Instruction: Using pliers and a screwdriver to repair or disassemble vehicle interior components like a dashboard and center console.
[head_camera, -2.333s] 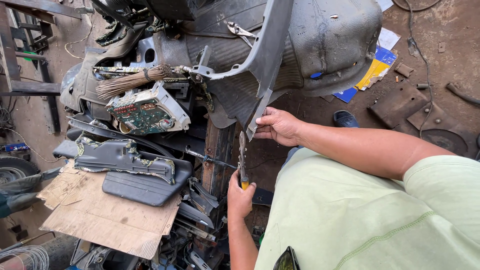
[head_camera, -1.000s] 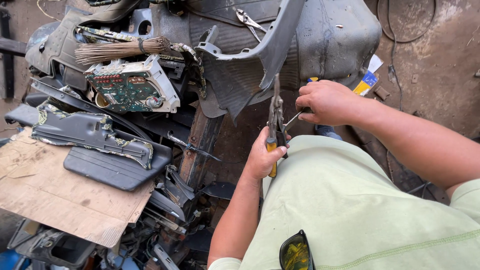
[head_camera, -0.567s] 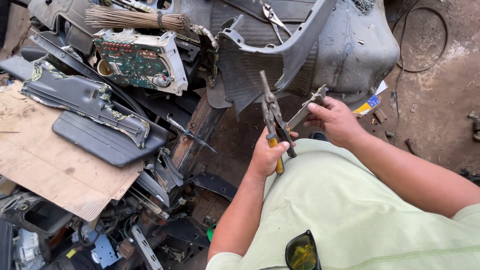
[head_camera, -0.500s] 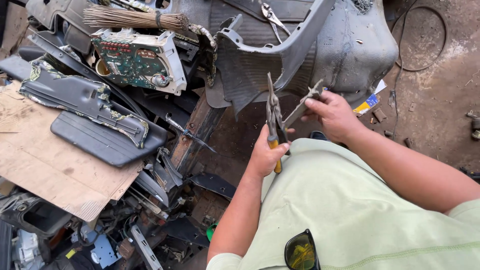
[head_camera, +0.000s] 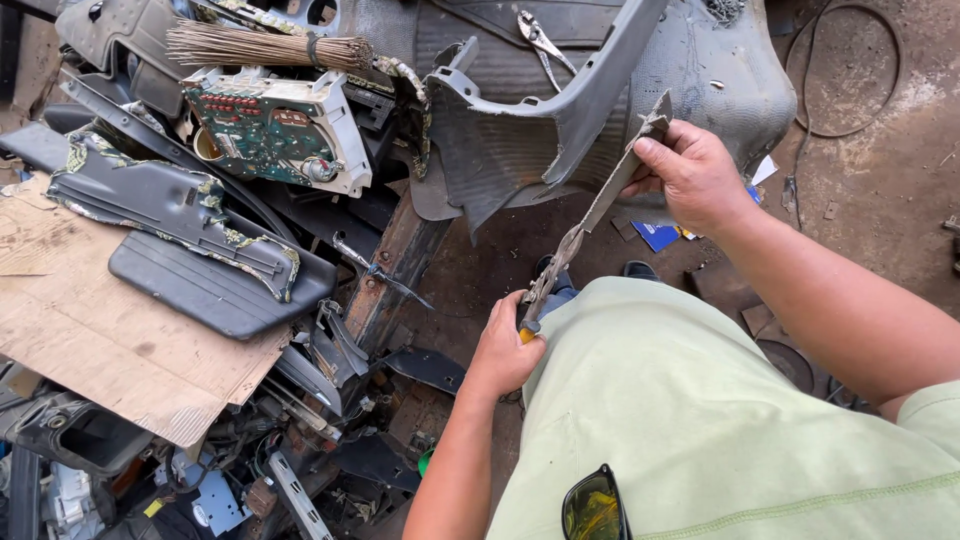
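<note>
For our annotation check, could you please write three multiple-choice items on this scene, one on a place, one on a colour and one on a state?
1. Where does the bundle of thin sticks lie?
A. above the instrument cluster
B. on the cardboard sheet
C. in the right hand

2. What colour is the person's shirt?
A. red
B. pale green
C. black

3. How is the flat metal strip held?
A. lying loose on the ground
B. by the left hand alone
C. by both hands, one at each end

Answers:
1 A: the bundle of thin sticks lies just above the instrument cluster.
2 B: the shirt is pale green.
3 C: the right hand grips the top of the metal strip, the left hand its lower end.
</note>
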